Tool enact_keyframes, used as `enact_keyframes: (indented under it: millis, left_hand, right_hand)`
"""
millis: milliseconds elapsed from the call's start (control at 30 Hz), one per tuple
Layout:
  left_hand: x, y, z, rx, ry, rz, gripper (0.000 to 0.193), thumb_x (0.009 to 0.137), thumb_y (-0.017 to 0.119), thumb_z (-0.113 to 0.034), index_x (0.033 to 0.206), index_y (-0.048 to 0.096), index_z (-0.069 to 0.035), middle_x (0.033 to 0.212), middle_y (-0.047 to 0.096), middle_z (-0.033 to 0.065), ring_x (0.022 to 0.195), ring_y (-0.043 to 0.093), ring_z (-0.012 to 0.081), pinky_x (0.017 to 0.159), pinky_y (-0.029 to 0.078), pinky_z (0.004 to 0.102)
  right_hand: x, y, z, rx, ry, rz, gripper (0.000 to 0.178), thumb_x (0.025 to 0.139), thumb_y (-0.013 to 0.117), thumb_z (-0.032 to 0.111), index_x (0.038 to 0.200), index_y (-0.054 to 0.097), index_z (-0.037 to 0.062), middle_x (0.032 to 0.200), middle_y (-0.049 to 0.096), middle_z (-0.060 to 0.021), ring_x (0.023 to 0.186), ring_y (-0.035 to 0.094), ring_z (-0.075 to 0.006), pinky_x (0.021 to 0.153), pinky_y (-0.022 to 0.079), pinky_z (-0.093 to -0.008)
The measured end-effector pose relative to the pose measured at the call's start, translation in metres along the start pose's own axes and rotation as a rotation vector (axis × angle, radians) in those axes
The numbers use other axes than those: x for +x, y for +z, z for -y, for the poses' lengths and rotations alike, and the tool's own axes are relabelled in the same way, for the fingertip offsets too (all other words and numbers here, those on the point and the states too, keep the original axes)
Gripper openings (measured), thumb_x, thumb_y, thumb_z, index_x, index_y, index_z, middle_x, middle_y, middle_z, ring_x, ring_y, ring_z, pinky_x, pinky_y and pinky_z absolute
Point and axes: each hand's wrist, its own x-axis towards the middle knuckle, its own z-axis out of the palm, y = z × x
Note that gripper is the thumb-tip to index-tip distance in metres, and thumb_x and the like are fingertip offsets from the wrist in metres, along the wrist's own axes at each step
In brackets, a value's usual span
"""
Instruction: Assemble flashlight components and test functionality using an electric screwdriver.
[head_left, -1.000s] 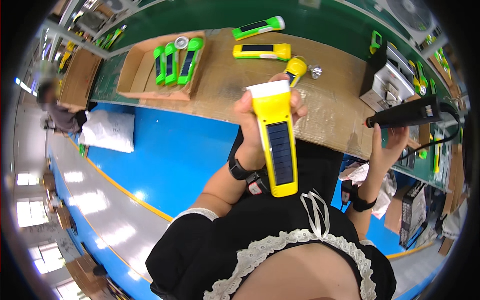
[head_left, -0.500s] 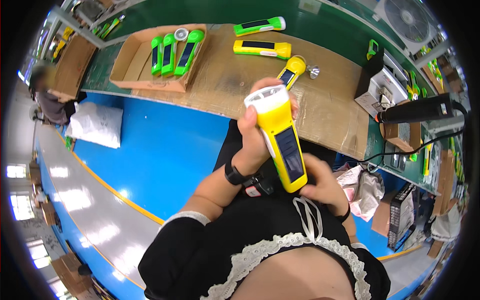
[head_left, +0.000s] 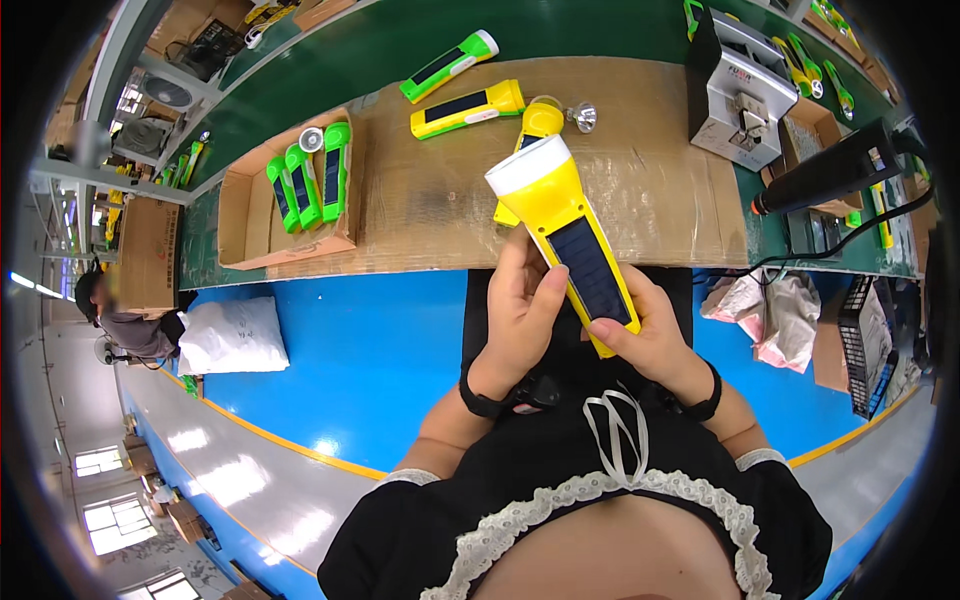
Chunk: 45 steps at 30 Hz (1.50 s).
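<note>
A yellow flashlight with a white head and a dark solar panel is held tilted in front of me, its head toward the bench. My left hand grips its side, thumb on the edge of the panel. Around the lower end, my right hand is closed with its thumb on the front. Just beyond it lies a second yellow flashlight, partly hidden, beside a loose silver reflector. Farther back are a yellow-green flashlight and a green flashlight.
On the left of the cardboard-covered bench, an open carton holds several green flashlight bodies. A grey metal device and a black cylindrical tool with a cable are at right. A white sack lies on the floor; a person sits beyond.
My left hand has slid from the flashlight's head down to its side. My right hand has closed around the lower end. The view has shifted.
</note>
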Motion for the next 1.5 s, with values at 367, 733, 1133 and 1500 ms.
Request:
enact_keyframes:
  millis: [367,733,1133,1500]
  left_hand:
    - [0.020,-0.022,-0.005,0.516,0.062,0.024,0.074,0.074,0.073,-0.010,0.135,0.032,-0.009,0.118,0.049,0.0158,0.094,0.058,0.0206,0.079,0.050,0.0300]
    - [0.039,0.024,0.069,0.968,0.013,0.065,0.048,0.071,0.077,-0.020,0.112,0.055,-0.005,0.102,0.050,0.0132,0.084,0.057,0.0257,0.074,0.048,0.0345]
    - [0.081,0.021,0.093,1.111,0.190,0.295,0.057,0.069,0.074,-0.018,0.119,0.051,-0.003,0.109,0.053,0.0147,0.101,0.050,0.0333,0.087,0.039,0.0416]
    - [0.076,0.012,0.115,0.863,0.262,0.248,0.068,0.064,0.080,-0.005,0.122,0.043,0.000,0.112,0.052,0.0173,0.102,0.051,0.0357,0.088,0.041,0.0424]
  right_hand:
    - [-0.007,-0.079,0.008,-0.282,0.043,-0.001,0.040,0.073,0.076,0.019,0.105,0.061,-0.0006,0.091,0.065,-0.0083,0.083,0.060,-0.0127,0.074,0.046,-0.0245]
    - [0.025,-0.156,0.012,-0.579,-0.550,-0.921,0.063,0.082,0.065,0.003,0.136,0.032,-0.0009,0.126,0.049,-0.0166,0.110,0.053,-0.0225,0.088,0.045,-0.0332]
    - [0.056,-0.152,0.052,-0.006,-0.860,-0.212,0.070,0.081,0.061,0.026,0.134,0.028,-0.0032,0.078,0.050,-0.0062,0.065,0.052,-0.0171,0.060,0.044,-0.0309]
    - [0.026,-0.158,0.034,-0.180,-0.791,-0.493,0.075,0.081,0.061,0.034,0.135,0.024,-0.0039,0.077,0.051,-0.0081,0.064,0.053,-0.0201,0.062,0.045,-0.0338]
